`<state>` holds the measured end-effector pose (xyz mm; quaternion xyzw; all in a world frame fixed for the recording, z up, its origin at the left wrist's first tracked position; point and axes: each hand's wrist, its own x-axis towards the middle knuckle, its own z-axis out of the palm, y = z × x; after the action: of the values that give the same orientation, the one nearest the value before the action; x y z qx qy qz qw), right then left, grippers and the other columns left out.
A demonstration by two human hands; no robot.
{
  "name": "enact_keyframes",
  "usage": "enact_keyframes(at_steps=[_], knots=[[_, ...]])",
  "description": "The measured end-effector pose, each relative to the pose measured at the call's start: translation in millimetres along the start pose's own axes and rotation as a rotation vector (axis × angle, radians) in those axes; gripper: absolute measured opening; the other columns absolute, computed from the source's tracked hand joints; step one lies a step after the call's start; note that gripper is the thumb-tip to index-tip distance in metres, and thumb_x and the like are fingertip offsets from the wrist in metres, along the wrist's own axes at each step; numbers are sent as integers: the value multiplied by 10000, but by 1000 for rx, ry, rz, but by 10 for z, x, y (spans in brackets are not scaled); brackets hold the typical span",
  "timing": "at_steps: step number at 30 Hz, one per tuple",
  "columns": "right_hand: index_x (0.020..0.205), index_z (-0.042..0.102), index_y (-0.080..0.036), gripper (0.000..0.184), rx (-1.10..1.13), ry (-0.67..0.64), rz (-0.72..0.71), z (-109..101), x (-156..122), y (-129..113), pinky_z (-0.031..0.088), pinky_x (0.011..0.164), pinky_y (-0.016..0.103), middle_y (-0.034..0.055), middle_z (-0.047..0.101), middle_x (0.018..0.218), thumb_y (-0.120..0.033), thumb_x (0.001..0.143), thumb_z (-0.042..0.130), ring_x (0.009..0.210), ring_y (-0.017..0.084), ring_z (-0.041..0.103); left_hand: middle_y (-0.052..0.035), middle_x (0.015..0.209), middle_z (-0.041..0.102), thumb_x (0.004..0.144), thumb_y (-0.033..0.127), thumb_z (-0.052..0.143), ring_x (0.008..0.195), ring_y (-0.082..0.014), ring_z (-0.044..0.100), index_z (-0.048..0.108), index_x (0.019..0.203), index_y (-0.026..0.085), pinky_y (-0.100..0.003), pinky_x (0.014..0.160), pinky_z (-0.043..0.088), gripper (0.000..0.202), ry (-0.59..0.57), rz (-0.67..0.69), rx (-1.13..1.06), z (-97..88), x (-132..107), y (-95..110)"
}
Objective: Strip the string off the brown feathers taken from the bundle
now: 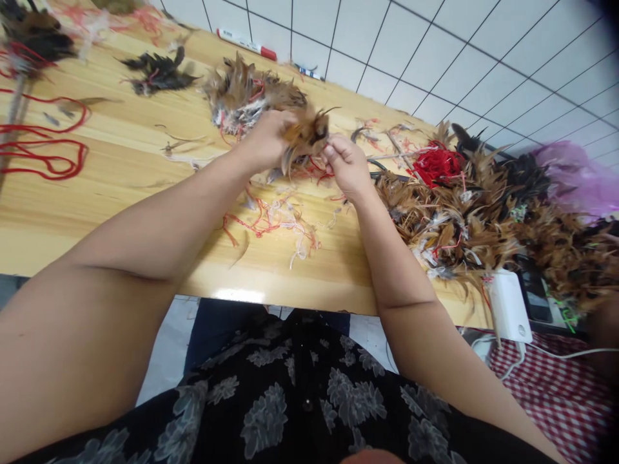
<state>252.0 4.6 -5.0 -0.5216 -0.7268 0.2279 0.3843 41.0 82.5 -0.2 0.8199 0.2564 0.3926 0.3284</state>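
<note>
My left hand point(271, 138) is closed around a small bunch of brown feathers point(305, 132), held above the middle of the wooden table point(338, 258). Close by on the right, my right hand point(345, 164) pinches with thumb and finger at the edge of this bunch; whether it grips a feather or a thread there is too small to make out. Behind my left hand lies a pile of tied brown feather bunches point(256, 93) with whitish quill ends. Scraps of red and white string point(275, 222) are scattered below my hands.
A large heap of brown feathers point(464, 212) covers the right side, with a red string tangle point(438, 164) and pink plastic bag point(575, 174) nearby. A white power adapter point(510, 306) sits at the front edge. Leftward lie dark feathers point(159, 71) and red cord point(53, 154). A marker point(246, 44) lies by the tiled wall.
</note>
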Motion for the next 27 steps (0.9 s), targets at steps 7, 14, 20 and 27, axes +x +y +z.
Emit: enact_keyframes(at_steps=[7, 14, 20, 27], knots=[[895, 584, -237, 461, -27, 203, 289, 98, -24, 261, 623, 973, 341, 4, 639, 919, -403, 1262, 361, 922, 161, 686, -78, 999, 837, 924, 230, 693, 1026, -304, 779, 782, 919, 232, -459, 980, 613, 89, -37, -29, 253, 267, -134, 285], [1235, 812, -216, 414, -731, 2, 355, 22, -204, -412, 578, 999, 370, 121, 794, 1488, -177, 1179, 404, 1235, 275, 790, -139, 1068, 803, 979, 146, 610, 1115, -348, 764, 735, 965, 248, -535, 1037, 616, 161, -45, 201, 542, 377, -176, 272], [1013, 736, -221, 217, -512, -100, 132, 58, -150, -272, 591, 1059, 399, 86, 793, 1235, -194, 1122, 550, 1174, 257, 754, -95, 1050, 773, 942, 105, 616, 1106, -298, 678, 690, 927, 276, -483, 1031, 566, 187, -113, 224, 591, 69, -65, 211], [812, 486, -248, 440, 435, -22, 360, 78, -106, -264, 560, 764, 232, -17, 594, 899, -354, 1113, 789, 814, 117, 599, 20, 875, 799, 840, 696, 903, 957, -228, 590, 729, 837, 301, -438, 930, 539, 431, -116, -101, -119, -113, 46, -63]])
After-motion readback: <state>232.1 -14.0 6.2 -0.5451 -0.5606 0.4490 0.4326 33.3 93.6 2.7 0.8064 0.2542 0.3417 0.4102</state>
